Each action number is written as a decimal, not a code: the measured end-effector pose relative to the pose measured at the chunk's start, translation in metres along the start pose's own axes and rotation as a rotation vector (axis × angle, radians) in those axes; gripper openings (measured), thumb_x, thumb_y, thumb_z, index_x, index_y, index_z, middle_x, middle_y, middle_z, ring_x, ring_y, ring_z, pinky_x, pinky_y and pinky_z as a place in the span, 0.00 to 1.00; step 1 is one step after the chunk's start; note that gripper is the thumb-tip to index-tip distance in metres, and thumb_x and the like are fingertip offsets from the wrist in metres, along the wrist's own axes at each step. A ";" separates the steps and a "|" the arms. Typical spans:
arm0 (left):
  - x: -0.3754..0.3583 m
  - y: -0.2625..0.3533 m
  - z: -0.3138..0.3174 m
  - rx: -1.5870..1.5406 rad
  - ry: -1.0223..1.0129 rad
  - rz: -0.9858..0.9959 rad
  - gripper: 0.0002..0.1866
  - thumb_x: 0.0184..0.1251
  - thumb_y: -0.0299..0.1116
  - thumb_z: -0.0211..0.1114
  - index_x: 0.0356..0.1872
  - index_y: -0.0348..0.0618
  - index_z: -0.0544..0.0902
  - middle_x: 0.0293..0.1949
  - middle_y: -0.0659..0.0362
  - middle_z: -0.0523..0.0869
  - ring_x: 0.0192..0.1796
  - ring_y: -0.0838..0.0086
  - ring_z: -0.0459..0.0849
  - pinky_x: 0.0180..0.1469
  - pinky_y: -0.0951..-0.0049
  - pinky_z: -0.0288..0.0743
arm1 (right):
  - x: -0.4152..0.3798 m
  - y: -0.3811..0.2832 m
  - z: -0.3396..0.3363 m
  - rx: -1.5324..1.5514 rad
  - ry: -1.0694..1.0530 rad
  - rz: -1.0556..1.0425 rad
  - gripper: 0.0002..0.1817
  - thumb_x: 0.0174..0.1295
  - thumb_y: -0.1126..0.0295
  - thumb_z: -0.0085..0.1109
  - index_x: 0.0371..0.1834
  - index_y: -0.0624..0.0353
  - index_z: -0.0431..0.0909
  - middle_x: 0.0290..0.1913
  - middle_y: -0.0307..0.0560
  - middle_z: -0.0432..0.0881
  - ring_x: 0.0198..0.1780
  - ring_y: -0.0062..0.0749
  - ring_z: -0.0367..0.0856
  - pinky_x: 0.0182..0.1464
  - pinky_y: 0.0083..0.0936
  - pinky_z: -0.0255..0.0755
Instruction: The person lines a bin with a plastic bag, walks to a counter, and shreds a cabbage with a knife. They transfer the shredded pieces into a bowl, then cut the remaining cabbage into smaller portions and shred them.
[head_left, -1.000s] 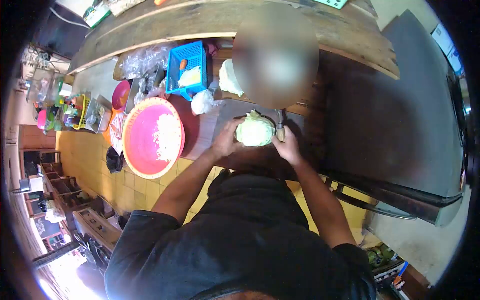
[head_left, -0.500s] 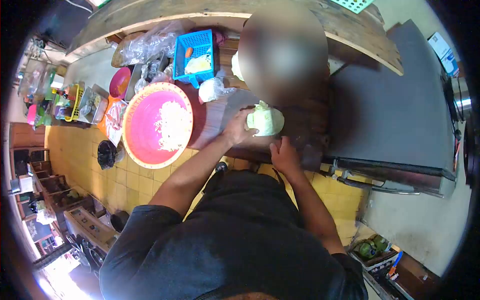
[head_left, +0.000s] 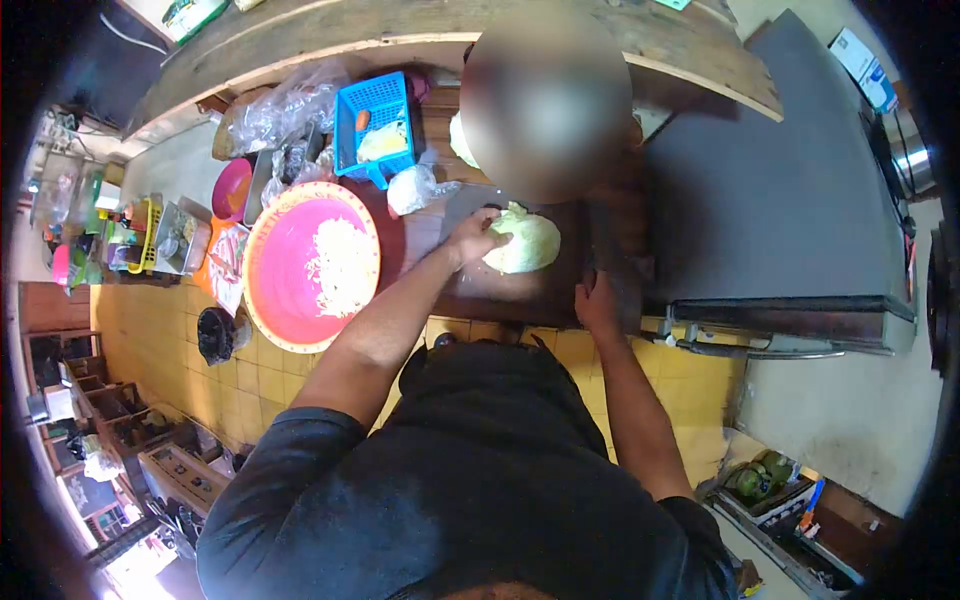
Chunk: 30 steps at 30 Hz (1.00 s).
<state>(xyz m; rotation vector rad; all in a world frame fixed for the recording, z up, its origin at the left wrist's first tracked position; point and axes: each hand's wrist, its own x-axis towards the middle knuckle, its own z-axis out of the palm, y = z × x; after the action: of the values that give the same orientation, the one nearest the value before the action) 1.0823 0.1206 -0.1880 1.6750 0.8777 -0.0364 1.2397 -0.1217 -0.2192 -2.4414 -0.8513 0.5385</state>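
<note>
On the dark cutting board (head_left: pixel 475 285) in front of me lies a pale green cabbage (head_left: pixel 527 243). My left hand (head_left: pixel 474 238) grips its left side, thumb over the near face and fingers behind. To the right of the cabbage, apart from it, my right hand (head_left: pixel 597 303) is closed round the handle of a knife (head_left: pixel 600 235). Its dark blade points away from me and is hard to make out against the table. Left of the board, a large pink basin (head_left: pixel 280 290) with an orange rim holds a heap of shredded cabbage (head_left: pixel 342 262).
Behind the basin stands a blue basket (head_left: pixel 372 95) with a carrot and a pale vegetable piece. A white plastic bag (head_left: pixel 412 190) lies beside it. A blurred round area covers the table's back. A grey surface (head_left: pixel 770 210) fills the right; a wooden shelf (head_left: pixel 400 25) crosses the back.
My right hand has moved right, away from the cabbage, and the knife now shows beyond it. The cabbage has turned slightly under my left hand. The whole view has shifted a little.
</note>
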 end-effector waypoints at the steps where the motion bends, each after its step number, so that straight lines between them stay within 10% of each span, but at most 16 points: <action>1: 0.018 -0.013 0.002 -0.130 0.050 -0.008 0.33 0.64 0.43 0.65 0.67 0.41 0.66 0.58 0.50 0.76 0.61 0.64 0.73 0.63 0.71 0.66 | 0.005 -0.001 -0.001 0.004 -0.003 -0.004 0.25 0.60 0.65 0.55 0.59 0.63 0.67 0.50 0.66 0.77 0.52 0.62 0.75 0.55 0.46 0.69; 6: 0.060 -0.009 0.005 -0.107 0.056 0.101 0.27 0.69 0.37 0.57 0.68 0.45 0.66 0.57 0.53 0.76 0.60 0.68 0.73 0.63 0.74 0.65 | 0.033 -0.029 -0.017 -0.033 0.121 -0.241 0.20 0.58 0.66 0.58 0.53 0.60 0.73 0.47 0.60 0.79 0.49 0.52 0.78 0.52 0.41 0.71; 11: 0.043 0.045 -0.001 0.174 0.042 0.023 0.05 0.66 0.26 0.60 0.31 0.39 0.75 0.27 0.60 0.80 0.32 0.77 0.75 0.40 0.74 0.73 | 0.074 -0.038 -0.011 0.189 -0.035 -0.325 0.15 0.60 0.67 0.57 0.48 0.60 0.77 0.45 0.56 0.80 0.47 0.50 0.79 0.50 0.39 0.73; 14: 0.057 -0.010 0.003 -0.019 0.305 0.334 0.04 0.65 0.24 0.61 0.31 0.40 0.75 0.27 0.60 0.78 0.32 0.78 0.75 0.39 0.74 0.72 | 0.096 -0.026 0.000 0.279 -0.030 -0.386 0.13 0.59 0.69 0.59 0.47 0.59 0.77 0.41 0.54 0.81 0.43 0.46 0.80 0.47 0.36 0.74; 18: 0.025 -0.050 0.002 -0.734 0.383 0.100 0.04 0.74 0.29 0.51 0.38 0.44 0.73 0.30 0.64 0.76 0.32 0.79 0.75 0.37 0.76 0.71 | 0.110 -0.021 0.001 0.348 -0.146 -0.387 0.12 0.59 0.70 0.59 0.46 0.60 0.77 0.38 0.53 0.80 0.39 0.43 0.80 0.44 0.34 0.75; 30: -0.087 -0.068 0.037 0.079 0.125 -0.167 0.16 0.69 0.43 0.60 0.45 0.39 0.75 0.39 0.54 0.81 0.43 0.68 0.79 0.48 0.67 0.73 | 0.164 -0.124 0.046 0.084 -0.518 -0.697 0.14 0.60 0.66 0.57 0.46 0.59 0.80 0.42 0.53 0.82 0.44 0.45 0.80 0.50 0.35 0.72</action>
<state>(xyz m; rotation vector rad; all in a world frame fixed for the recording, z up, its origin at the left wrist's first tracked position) 0.9974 0.0461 -0.2161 1.6874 1.1217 -0.0817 1.2785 0.0848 -0.2182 -1.7614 -1.7415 0.9060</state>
